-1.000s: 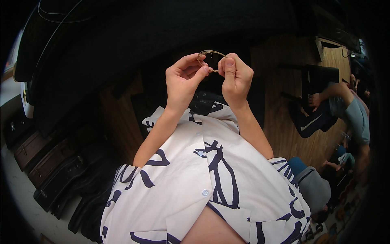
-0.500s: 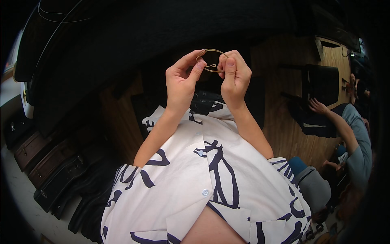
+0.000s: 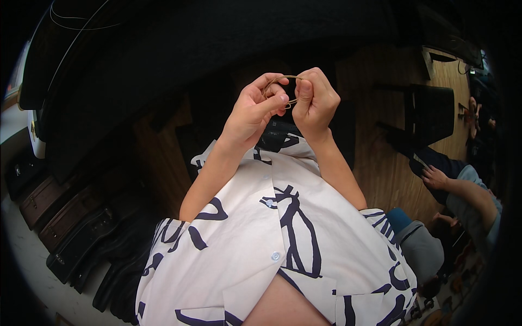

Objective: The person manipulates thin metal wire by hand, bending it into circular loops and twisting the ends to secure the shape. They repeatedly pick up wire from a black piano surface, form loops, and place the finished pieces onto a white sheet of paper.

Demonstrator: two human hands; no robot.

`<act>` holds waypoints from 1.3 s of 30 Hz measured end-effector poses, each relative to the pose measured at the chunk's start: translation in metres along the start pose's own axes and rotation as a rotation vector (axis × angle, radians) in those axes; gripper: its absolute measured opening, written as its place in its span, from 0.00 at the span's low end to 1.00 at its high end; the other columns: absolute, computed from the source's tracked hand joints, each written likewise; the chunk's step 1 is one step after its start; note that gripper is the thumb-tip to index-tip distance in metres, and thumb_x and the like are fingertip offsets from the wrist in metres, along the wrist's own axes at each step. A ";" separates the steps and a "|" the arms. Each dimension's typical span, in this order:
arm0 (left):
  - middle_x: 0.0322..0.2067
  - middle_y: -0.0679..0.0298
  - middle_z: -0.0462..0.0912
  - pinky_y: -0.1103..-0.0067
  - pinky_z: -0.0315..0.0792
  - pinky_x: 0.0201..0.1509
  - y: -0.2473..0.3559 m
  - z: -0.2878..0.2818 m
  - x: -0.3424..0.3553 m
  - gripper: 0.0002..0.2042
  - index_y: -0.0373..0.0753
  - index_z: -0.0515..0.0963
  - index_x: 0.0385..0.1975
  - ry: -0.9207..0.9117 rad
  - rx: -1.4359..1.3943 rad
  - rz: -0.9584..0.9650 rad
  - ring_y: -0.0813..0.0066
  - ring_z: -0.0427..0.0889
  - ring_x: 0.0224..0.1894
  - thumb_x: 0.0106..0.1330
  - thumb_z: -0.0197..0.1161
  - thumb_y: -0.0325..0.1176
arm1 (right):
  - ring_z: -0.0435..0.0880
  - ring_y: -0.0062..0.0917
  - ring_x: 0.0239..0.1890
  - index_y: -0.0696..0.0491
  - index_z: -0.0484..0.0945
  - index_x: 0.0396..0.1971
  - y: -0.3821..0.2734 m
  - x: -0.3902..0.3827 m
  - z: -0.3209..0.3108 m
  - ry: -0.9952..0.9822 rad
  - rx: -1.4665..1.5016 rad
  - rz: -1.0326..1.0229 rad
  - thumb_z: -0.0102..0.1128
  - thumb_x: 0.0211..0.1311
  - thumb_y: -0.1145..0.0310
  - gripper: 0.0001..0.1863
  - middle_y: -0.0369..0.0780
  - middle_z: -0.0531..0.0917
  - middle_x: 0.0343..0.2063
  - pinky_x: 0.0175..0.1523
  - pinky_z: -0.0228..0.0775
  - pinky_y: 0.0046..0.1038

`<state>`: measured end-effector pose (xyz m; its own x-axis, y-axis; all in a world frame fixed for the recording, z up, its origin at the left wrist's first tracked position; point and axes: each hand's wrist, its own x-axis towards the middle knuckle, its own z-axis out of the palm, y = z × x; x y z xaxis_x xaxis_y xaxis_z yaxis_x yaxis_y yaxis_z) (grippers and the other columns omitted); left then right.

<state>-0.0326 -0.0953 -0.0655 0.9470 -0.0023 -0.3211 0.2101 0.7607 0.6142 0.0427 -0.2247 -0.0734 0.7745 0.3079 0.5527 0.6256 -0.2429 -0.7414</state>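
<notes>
A thin gold coil (image 3: 289,76) of wire or string, with a small loose bend below, hangs between my two raised hands. My left hand (image 3: 251,113) has its thumb and fingertips closed around the coil's left side, the fingers curled. My right hand (image 3: 315,106) grips the right side with the thumb pressed against the bent fingers. Below them is the white, dark-patterned shirt (image 3: 239,261) that I wear.
Dark instrument cases (image 3: 81,239) line the left. A large black surface (image 3: 217,32) spans the top. A black chair (image 3: 432,114) stands on the wooden floor (image 3: 375,185) at right, beside a person in grey-blue (image 3: 473,212), whose hand rests on dark cloth. Another seated figure (image 3: 417,250) is below.
My hands and the coil have come a little lower, and my left hand has shifted rightward with its thumb. The person at right has moved back and lower, away from the chair.
</notes>
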 end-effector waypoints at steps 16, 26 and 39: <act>0.33 0.61 0.86 0.82 0.78 0.41 -0.004 0.006 -0.001 0.08 0.32 0.83 0.42 0.078 0.381 0.108 0.78 0.84 0.34 0.65 0.67 0.24 | 0.77 0.24 0.13 0.55 0.74 0.22 0.006 0.002 -0.004 0.063 -0.005 0.081 0.53 0.74 0.68 0.16 0.37 0.74 0.12 0.19 0.62 0.23; 0.36 0.60 0.87 0.81 0.81 0.46 -0.017 0.004 0.000 0.09 0.29 0.83 0.44 0.097 0.399 0.313 0.77 0.85 0.36 0.64 0.68 0.21 | 0.75 0.16 0.14 0.56 0.73 0.22 0.004 0.003 -0.006 0.032 0.240 0.330 0.48 0.77 0.64 0.20 0.34 0.74 0.12 0.20 0.61 0.18; 0.33 0.59 0.84 0.82 0.78 0.41 -0.007 0.004 -0.003 0.15 0.28 0.82 0.44 0.094 0.965 0.863 0.74 0.85 0.33 0.57 0.66 0.12 | 0.67 0.11 0.14 0.53 0.67 0.20 -0.013 0.014 -0.009 -0.132 0.698 0.747 0.44 0.80 0.59 0.23 0.33 0.71 0.14 0.18 0.56 0.15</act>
<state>-0.0356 -0.1037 -0.0658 0.8509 0.3264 0.4117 -0.3296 -0.2784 0.9021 0.0461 -0.2255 -0.0531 0.9004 0.4063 -0.1553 -0.2382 0.1618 -0.9576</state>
